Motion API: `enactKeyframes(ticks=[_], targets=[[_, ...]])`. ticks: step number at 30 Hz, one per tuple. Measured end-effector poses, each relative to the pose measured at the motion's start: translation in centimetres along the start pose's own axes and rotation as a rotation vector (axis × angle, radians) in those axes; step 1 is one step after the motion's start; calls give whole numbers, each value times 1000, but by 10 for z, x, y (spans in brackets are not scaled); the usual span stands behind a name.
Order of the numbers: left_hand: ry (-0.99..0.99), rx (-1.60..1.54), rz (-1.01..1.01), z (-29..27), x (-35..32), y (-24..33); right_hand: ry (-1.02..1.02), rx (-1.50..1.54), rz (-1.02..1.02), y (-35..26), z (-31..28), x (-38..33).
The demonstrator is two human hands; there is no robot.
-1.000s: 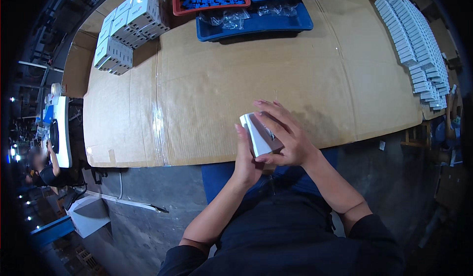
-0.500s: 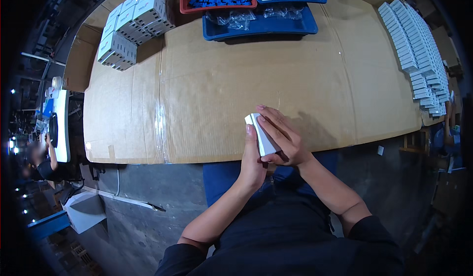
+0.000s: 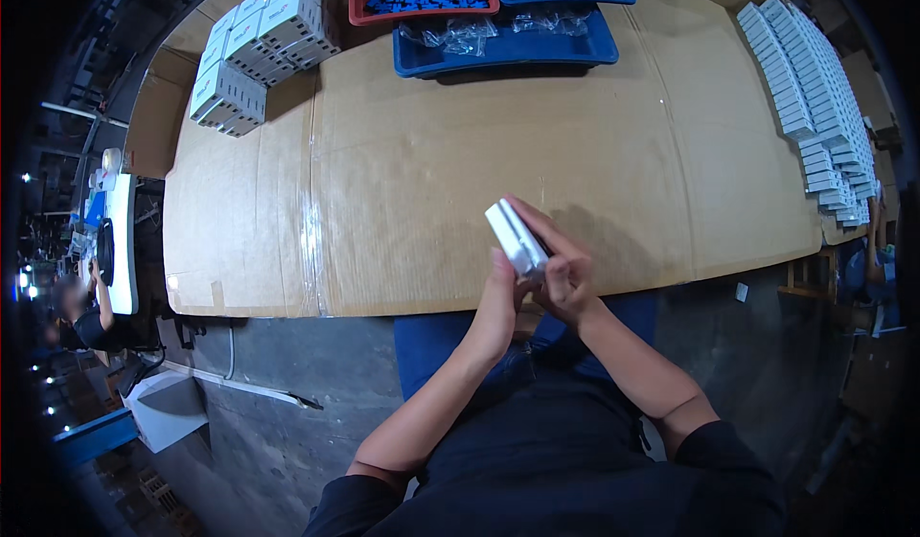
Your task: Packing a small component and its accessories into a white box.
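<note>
Between my two hands is a small white rectangular box (image 3: 515, 237), tilted and held above the near edge of the cardboard-covered table. Its narrow pale face points up, and the lower end is blurred by motion. My left hand (image 3: 495, 297) grips it from the lower left, the thumb pressed along its side. Around its right side curl the fingers of my right hand (image 3: 567, 274), with the index finger stretched along the far edge. The palms hide the lower part of the box.
Stacked white boxes (image 3: 254, 44) stand at the far left, and long rows of white boxes (image 3: 805, 106) at the right. At the back are a red tray (image 3: 422, 15) of blue parts, a blue tray (image 3: 565, 0) of white parts and a larger blue tray (image 3: 508, 60) with clear bags.
The white box has turned in my hands, so its narrow face now shows instead of its broad side. My right fingers have curled from lying flat across it to gripping its right side.
</note>
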State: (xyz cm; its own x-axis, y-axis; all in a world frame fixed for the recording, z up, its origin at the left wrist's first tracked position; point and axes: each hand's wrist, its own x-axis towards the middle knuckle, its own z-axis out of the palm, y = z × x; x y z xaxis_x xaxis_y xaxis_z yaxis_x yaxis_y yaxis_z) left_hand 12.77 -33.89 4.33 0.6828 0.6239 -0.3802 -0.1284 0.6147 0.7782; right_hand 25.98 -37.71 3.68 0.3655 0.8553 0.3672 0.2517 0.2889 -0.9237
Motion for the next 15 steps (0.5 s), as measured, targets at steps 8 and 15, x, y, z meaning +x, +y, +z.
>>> enactKeyframes(ticks=[8, 15], targets=[[107, 189, 418, 10, 5, 16, -101, 209, 355, -9, -8, 5], [150, -132, 29, -14, 12, 6, -266, -140, 28, -14, -17, 6]])
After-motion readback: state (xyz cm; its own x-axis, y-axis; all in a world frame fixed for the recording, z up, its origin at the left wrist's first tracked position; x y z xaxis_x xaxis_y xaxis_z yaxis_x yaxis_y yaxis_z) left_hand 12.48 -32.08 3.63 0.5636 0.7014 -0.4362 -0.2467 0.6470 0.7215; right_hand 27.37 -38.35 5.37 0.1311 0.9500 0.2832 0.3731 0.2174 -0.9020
